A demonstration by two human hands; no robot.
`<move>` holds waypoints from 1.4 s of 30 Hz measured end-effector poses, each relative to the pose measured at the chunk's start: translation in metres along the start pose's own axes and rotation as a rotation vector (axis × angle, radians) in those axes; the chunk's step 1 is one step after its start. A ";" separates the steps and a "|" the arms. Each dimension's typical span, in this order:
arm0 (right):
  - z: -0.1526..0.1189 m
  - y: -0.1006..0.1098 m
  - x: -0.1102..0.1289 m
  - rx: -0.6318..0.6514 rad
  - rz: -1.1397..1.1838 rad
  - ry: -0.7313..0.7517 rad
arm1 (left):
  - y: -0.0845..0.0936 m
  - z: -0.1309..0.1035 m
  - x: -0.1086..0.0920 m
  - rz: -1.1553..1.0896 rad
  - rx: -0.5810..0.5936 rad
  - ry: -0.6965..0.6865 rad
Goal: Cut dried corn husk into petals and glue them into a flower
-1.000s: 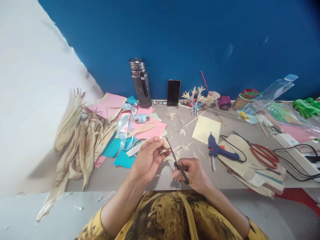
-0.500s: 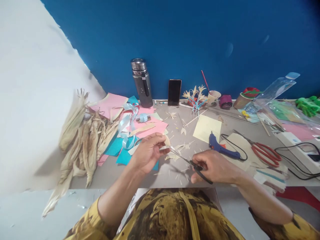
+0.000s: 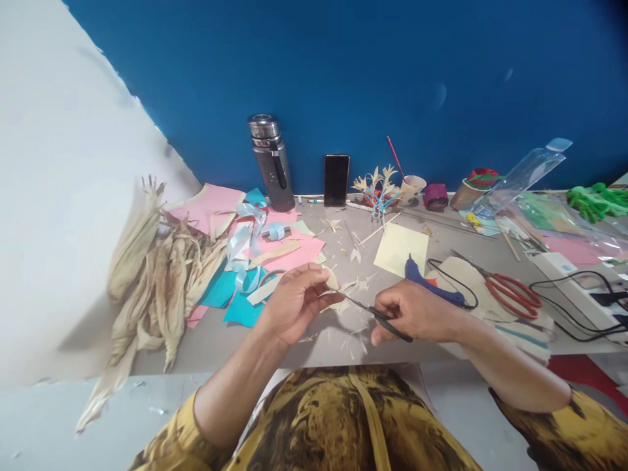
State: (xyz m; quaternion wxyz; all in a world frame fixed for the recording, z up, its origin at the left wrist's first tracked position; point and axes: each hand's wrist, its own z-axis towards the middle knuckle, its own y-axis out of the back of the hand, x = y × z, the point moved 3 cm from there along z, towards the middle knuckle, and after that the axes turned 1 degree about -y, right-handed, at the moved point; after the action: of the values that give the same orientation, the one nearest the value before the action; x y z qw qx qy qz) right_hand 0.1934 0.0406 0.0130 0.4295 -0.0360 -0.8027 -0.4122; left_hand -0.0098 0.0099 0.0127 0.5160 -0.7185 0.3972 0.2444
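Between thumb and fingers of my left hand (image 3: 297, 297) is a small pale piece of corn husk (image 3: 331, 280), partly hidden by the fingers. My right hand (image 3: 409, 311) is closed round the black handles of a pair of scissors (image 3: 362, 306). Their blades point left and reach the husk piece at my left fingertips. Below and around the blades, thin husk clippings (image 3: 354, 343) are scattered on the grey table (image 3: 314, 356). A yellow paper sheet (image 3: 401, 250) and a blue glue gun (image 3: 432, 284) lie just beyond my right hand.
Dried corn husks (image 3: 161, 288) are heaped at the left, beside coloured paper and blue ribbon (image 3: 239, 245). A flask (image 3: 272, 163), a phone (image 3: 337, 180) and husk flowers (image 3: 379, 190) stand along the wall. Red-handled scissors (image 3: 513, 294) and a power strip (image 3: 574, 294) lie at the right.
The scissors' blades have come closer to my left fingers and the husk piece. My right hand has moved slightly up and left. The whole view has shifted a little.
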 end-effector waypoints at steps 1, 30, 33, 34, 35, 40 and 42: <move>0.000 0.000 0.000 -0.001 -0.003 0.000 | 0.000 0.000 0.000 0.000 0.005 0.001; 0.027 -0.066 0.012 -0.472 0.644 0.027 | -0.023 0.013 0.007 -0.564 -0.175 0.120; 0.032 -0.067 0.015 -0.543 0.620 0.041 | -0.027 0.014 0.006 -0.571 -0.159 0.120; 0.033 -0.067 0.015 -0.550 0.608 0.033 | -0.026 0.014 0.006 -0.576 -0.159 0.118; 0.033 -0.068 0.014 -0.553 0.594 0.024 | -0.026 0.014 0.006 -0.582 -0.161 0.117; 0.034 -0.071 0.011 -0.555 0.528 -0.004 | -0.023 0.012 0.006 -0.601 -0.196 0.131; 0.035 -0.072 0.010 -0.563 0.516 -0.008 | -0.024 0.010 0.005 -0.591 -0.201 0.131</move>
State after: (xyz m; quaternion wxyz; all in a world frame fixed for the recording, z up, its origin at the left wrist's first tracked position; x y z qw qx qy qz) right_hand 0.1341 0.0146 -0.0358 0.4895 -0.3551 -0.6242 -0.4947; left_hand 0.0134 0.0215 0.0189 0.4643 -0.8644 0.1776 0.0752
